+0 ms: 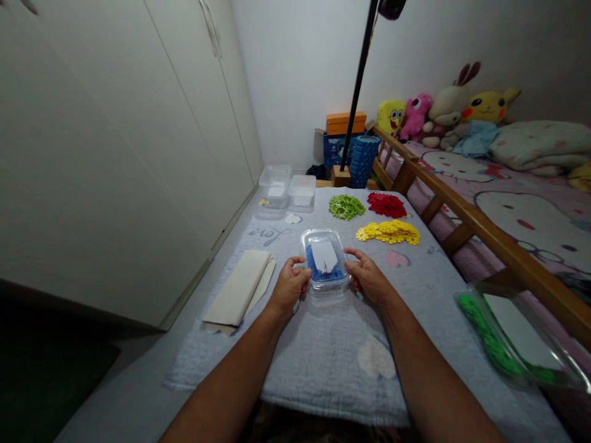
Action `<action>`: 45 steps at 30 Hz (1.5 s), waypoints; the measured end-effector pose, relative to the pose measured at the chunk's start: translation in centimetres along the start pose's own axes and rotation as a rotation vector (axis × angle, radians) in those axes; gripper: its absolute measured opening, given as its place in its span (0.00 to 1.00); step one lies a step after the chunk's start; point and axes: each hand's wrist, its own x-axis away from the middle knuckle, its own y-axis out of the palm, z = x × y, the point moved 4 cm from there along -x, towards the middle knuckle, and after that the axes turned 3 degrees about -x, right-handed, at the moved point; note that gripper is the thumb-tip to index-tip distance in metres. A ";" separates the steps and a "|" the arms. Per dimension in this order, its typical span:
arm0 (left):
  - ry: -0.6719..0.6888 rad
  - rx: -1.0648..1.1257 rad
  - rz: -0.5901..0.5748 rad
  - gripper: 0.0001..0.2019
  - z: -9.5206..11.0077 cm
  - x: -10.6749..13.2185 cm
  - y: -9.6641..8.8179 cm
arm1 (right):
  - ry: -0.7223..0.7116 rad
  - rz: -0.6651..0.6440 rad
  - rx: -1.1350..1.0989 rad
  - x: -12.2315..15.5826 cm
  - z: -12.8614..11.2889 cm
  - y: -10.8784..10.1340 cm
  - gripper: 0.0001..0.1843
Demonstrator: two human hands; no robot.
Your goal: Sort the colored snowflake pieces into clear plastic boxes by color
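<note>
Between my two hands is a clear plastic container point(325, 278) with a white label on top and blue pieces inside, its lid appearing to be on. My left hand point(292, 284) grips its left side, thumb at the rim. On the opposite side, my right hand point(367, 274) has its fingers closed on the edge. Beyond the container lie a pile of yellow flower-shaped pieces point(388, 232), a heap of light green pieces point(346, 207) and a heap of red pieces point(386, 205). Folded beige paper or card point(240, 288) rests to the left.
Stacked clear containers point(276, 184) and another clear container point(302, 192) stand at the back left. A container of green pieces point(496, 338) sits at the right edge. A wooden bed rail point(480, 215) runs along the right; a white cupboard point(138, 154) borders the left. A black pole point(357, 92) rises behind.
</note>
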 end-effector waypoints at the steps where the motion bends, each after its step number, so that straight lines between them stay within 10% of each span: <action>1: 0.002 0.005 0.001 0.26 0.0 0.1 0.0 | 0.006 0.003 -0.005 0.0 0.0 0.0 0.38; 17: -0.031 0.100 0.009 0.25 -0.4 -0.4 -0.6 | -0.013 0.099 -0.015 -0.3 0.0 -0.3 0.33; 45: -0.007 0.016 0.029 0.27 0.2 0.1 0.1 | 0.095 -0.161 0.031 0.6 -0.1 -0.6 0.44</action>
